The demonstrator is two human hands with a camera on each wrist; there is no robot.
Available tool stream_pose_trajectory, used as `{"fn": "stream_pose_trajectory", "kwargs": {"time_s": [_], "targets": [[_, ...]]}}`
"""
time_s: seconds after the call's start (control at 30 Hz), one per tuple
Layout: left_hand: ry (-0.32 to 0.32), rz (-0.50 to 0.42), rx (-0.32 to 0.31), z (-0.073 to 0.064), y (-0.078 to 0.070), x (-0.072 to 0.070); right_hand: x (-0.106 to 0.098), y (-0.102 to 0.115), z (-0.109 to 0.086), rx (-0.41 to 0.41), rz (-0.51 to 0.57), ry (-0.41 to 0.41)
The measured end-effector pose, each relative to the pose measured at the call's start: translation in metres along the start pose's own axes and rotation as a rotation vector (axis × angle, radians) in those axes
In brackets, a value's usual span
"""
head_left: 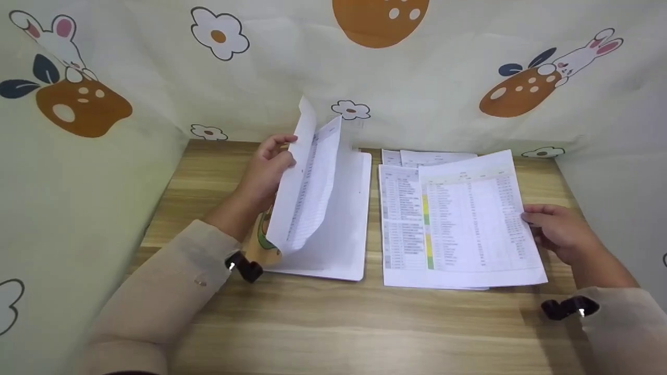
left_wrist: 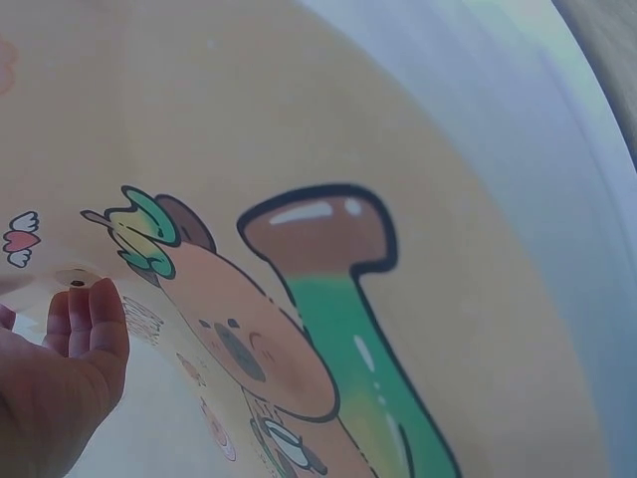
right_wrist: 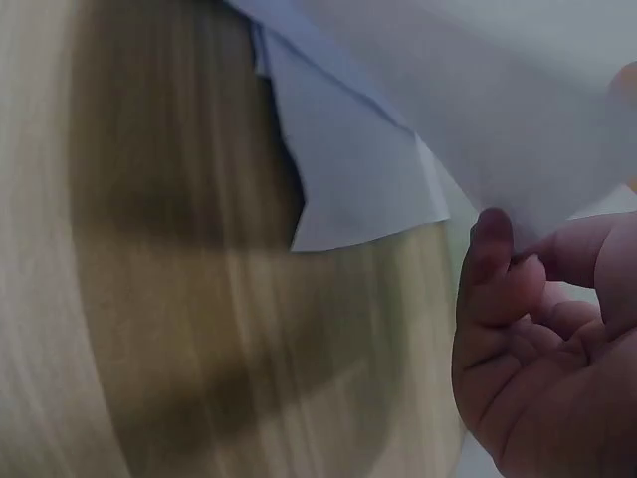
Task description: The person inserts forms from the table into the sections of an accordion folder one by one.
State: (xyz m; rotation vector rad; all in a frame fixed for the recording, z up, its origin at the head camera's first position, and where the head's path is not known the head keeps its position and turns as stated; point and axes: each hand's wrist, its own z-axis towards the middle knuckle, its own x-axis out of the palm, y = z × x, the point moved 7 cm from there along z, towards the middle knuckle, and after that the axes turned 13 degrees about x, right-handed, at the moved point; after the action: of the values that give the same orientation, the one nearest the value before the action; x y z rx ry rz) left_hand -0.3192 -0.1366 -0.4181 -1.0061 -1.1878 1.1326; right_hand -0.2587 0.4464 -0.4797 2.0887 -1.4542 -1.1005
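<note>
The printed sheet (head_left: 479,224) is to the folder's right, tilted above other papers (head_left: 401,224), its outer edge pinched between the right hand's (head_left: 563,229) thumb and fingers. Before me, the left hand (head_left: 268,169) grips the folder's (head_left: 349,245) raised cover, fingers curled, on its left side.

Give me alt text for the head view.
The left hand holds a folder partly open, a printed sheet tilted up inside, while the right hand pinches the right edge of a printed page overlapping other papers. The folder and papers are on a wooden table.
</note>
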Motion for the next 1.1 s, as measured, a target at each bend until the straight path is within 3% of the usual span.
{"fn": "stream_pose_trajectory", "kwargs": {"time_s": [0.33,0.67,0.87,0.97,1.1], "targets": [[0.007,-0.023,0.024,0.001,0.000,0.001,0.011,0.017,-0.015,-0.033,0.159,0.103],[-0.015,-0.039,0.014,0.000,0.000,0.001,0.017,0.016,-0.012,-0.005,0.063,0.084],[-0.018,-0.028,0.003,0.000,0.002,0.000,0.023,0.010,-0.008,0.003,0.013,0.114],[-0.013,-0.025,-0.004,-0.001,0.003,0.000,0.022,0.011,-0.009,0.000,0.082,0.141],[-0.013,-0.028,-0.007,0.000,0.004,0.000,0.022,0.018,-0.016,-0.009,0.250,0.199]]}}
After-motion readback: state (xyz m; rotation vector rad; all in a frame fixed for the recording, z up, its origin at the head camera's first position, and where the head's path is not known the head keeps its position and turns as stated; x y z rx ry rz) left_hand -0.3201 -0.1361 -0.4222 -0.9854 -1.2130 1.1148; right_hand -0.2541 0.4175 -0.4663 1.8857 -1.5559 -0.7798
